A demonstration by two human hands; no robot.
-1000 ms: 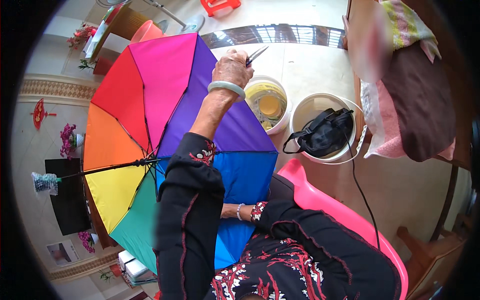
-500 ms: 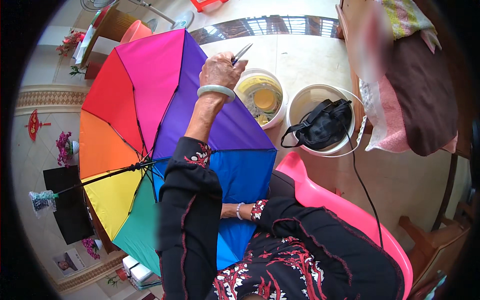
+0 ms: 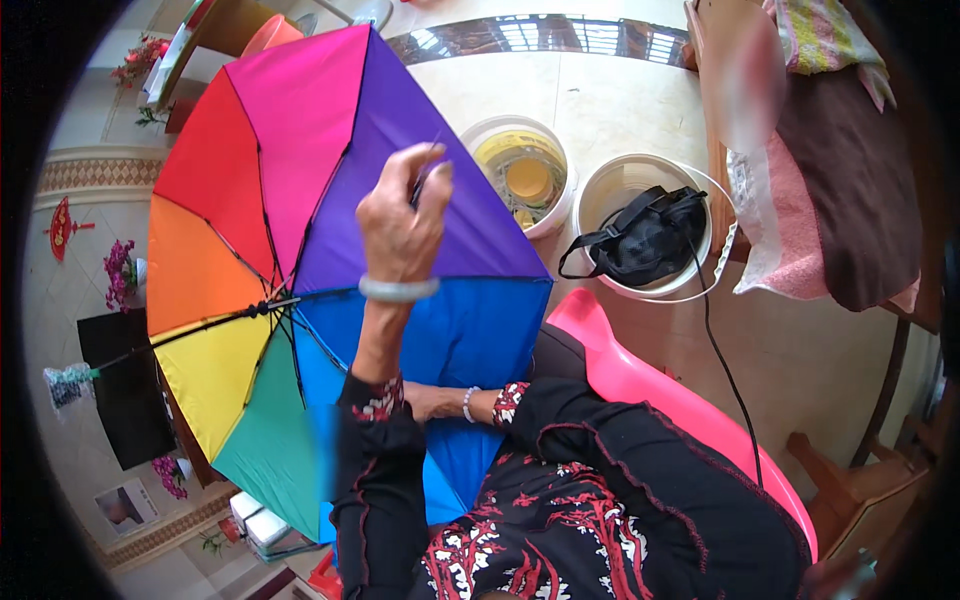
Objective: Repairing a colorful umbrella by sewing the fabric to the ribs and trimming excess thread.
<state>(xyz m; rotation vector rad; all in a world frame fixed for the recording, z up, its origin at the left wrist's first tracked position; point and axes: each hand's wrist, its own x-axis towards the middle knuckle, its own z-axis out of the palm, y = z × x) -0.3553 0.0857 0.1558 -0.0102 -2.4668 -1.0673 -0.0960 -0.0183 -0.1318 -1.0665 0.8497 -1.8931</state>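
An opened rainbow umbrella lies across my lap, its inner side with black ribs facing up and its shaft pointing left. The handle is wrapped in clear bubbly plastic. My left hand, with a pale bangle at the wrist, is raised over the purple panel, thumb and fingers closed on small pointed scissors. The scissors are mostly hidden and blurred now; their blades show in the earlier picture. My right hand rests against the blue panel; its fingers are hidden behind the left wrist and sleeve.
A white bucket with yellow items stands beyond the purple panel. Right of it, another white bucket holds a black mesh bag with a cord. A pink plastic chair curves around my right side. Towels hang at far right.
My left hand has drawn back toward me from the umbrella's outer edge, turning as it comes, scissors still in it. The umbrella has shifted slightly up and left in view. My right hand stays low.
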